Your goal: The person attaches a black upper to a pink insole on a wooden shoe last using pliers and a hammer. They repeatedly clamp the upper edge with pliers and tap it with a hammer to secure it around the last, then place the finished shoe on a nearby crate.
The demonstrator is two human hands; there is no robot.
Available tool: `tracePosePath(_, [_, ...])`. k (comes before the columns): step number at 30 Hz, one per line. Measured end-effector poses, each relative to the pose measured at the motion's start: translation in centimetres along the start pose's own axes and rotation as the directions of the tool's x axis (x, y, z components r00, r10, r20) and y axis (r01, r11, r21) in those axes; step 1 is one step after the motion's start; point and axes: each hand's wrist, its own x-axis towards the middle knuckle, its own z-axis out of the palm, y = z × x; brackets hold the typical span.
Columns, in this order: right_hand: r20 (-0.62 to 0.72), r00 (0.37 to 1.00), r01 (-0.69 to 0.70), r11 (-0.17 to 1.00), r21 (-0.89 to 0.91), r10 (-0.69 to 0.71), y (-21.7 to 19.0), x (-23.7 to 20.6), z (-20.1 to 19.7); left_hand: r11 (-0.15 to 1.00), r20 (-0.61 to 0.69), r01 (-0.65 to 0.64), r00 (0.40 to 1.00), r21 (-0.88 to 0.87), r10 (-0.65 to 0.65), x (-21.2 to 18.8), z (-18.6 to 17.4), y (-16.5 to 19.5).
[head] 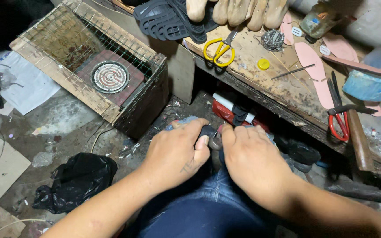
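Both my hands meet over my lap in the head view. My left hand (176,153) is closed around a small dark object (209,132) with a bluish edge showing past the fingers; most of it is hidden. My right hand (248,155) pinches the same object from the right, thumb and fingertips pressed against a small grey part between the two hands. I cannot tell what the object is. My knees in blue jeans (208,207) are right beneath.
A worn workbench (283,88) at the upper right carries yellow scissors (218,49), red-handled scissors (339,119), pink insoles (314,66), black soles (168,20) and wooden shoe lasts (239,11). A wire-covered wooden box with a coil heater (110,77) stands left. A black bag (78,178) lies on the floor.
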Motion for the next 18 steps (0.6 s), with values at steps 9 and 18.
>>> tracePosePath(9, [0.536,0.844,-0.177,0.938,0.299,-0.012,-0.2,-1.2,-0.3,0.985,-0.025,-0.144,0.990,-0.093,0.142,-1.7,0.2,-0.5])
tracePosePath(18, [0.171,0.985,-0.086,0.889,0.450,0.008,-2.6,-0.8,1.2,0.989,-0.067,0.041,0.996,-0.139,-0.051,-2.9,-0.5,-0.1])
